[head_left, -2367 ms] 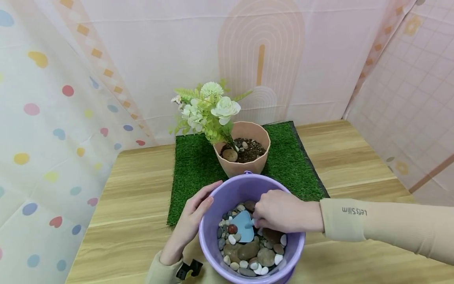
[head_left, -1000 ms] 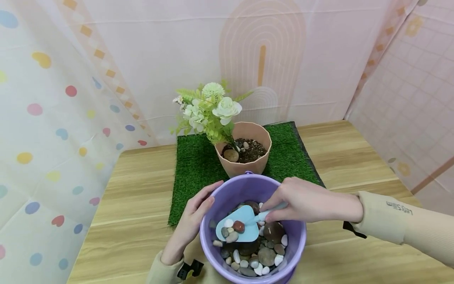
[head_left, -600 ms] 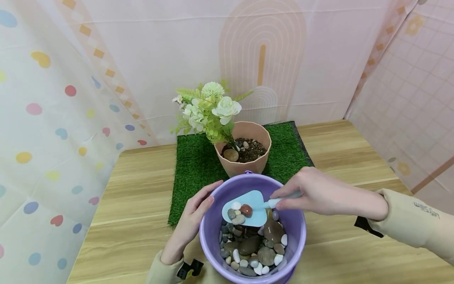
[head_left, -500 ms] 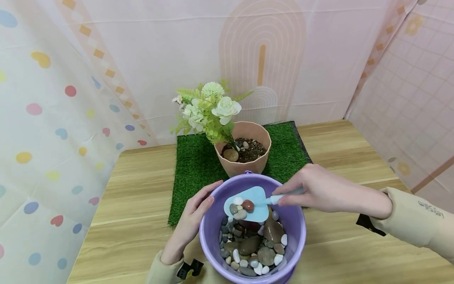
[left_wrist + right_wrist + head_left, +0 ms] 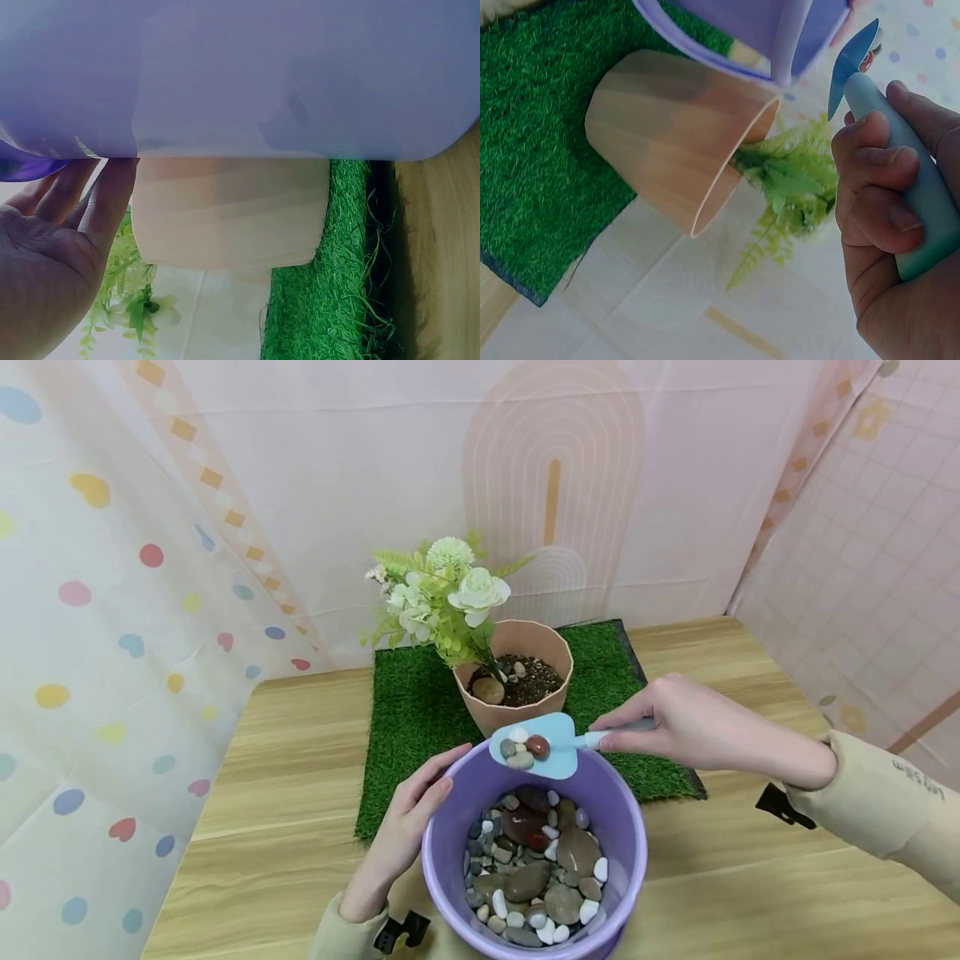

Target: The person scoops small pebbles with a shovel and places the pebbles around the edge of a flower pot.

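The right grip (image 5: pixel 675 722) was closed firmly on the handle of a light blue scoop (image 5: pixel 558 752); in the right wrist view the fingers were curled round it, with the thumb lying along the opposite side. The hold was judged suited to keeping the blade from rolling. The blade extended leftward from the grip and overlapped the far rim of a purple bucket (image 5: pixel 611 806) in the head view; clearance above that rim could not be established. A few pebbles (image 5: pixel 537 746), one red-brown and the others pale or grey, sat on the blade, mostly toward the end away from the grip. The blade was near level, presumably so that none rolled off.

The bucket stood below and to the left of the right grip, with many stones (image 5: pixel 527 881) of mixed sizes in its bottom. The left grip (image 5: pixel 408 810) lay against the bucket's near-left rim, fingers extended rather than clenched, apparently to steady it.

Beyond the right grip and to its left, a peach pot (image 5: pixel 495 717) stood on a green mat (image 5: pixel 405 735), close behind the bucket, a placing judged to shorten the reach between the two. White flowers (image 5: pixel 478 593) leaned leftward from its soil (image 5: pixel 540 681).
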The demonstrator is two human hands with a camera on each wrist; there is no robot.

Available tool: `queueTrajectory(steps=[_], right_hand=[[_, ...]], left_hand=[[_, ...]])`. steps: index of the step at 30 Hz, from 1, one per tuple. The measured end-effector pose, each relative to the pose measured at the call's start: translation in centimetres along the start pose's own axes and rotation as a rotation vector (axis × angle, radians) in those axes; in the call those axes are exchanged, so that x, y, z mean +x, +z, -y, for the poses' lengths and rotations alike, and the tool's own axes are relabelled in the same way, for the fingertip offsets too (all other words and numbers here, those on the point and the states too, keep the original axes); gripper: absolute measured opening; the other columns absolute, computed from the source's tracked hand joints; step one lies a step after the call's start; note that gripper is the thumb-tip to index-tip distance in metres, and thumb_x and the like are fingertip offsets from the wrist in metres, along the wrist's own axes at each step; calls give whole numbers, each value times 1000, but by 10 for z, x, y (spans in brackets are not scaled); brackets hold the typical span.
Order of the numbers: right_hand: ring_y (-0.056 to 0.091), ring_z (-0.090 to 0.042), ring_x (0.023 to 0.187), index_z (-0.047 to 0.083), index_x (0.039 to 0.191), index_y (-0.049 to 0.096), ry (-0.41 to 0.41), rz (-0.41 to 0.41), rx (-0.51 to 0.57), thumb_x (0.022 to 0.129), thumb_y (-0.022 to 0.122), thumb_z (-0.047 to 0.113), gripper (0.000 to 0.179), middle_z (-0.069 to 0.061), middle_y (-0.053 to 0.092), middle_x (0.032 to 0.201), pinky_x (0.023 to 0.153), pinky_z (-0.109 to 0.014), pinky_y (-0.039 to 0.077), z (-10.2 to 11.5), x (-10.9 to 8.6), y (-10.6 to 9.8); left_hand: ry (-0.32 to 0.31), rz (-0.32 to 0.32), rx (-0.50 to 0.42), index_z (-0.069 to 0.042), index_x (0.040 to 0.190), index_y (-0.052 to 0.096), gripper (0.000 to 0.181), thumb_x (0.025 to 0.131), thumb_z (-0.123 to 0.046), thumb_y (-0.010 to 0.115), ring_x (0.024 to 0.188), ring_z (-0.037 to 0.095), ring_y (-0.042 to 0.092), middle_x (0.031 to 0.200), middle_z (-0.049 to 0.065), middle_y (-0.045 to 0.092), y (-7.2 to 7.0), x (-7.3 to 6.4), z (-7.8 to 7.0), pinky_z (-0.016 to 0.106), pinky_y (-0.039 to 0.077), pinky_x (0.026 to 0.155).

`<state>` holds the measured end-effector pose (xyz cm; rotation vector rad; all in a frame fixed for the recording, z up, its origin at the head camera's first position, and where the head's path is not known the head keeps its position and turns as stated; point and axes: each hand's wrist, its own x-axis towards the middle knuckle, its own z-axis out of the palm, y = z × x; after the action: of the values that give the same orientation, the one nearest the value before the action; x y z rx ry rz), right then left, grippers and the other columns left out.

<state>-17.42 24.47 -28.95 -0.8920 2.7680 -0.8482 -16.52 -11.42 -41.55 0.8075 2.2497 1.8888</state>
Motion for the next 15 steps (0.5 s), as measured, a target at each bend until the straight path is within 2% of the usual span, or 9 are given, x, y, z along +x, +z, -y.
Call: queueTrajectory(steps=[2,9,15], right_hand=[[28,3,47,20,117,83,16,-12,1,98,75,33,25,1,84,100,46,-20,31,-3,5,-3],[51,-5,63,14,114,84,18,-95,-63,97,76,29,23,-7,84,105,62,-22,44,-17,27,-11],[50,-9,63,15,114,84,91,-132,-134,98,75,30,24,-9,83,104,62,-26,44,-29,49,-20]], left_hand=[[-2,-3,6,7,153,46,45,112,-12,41,122,-2,65,149,31,55,0,0,-1,22,59,97],[-13,-6,-3,4,154,47,45,112,-13,41,122,-1,66,150,30,55,0,0,0,23,60,96],[-16,-4,-12,4,154,47,45,113,-13,40,121,-1,66,149,31,54,0,0,0,24,61,96]])
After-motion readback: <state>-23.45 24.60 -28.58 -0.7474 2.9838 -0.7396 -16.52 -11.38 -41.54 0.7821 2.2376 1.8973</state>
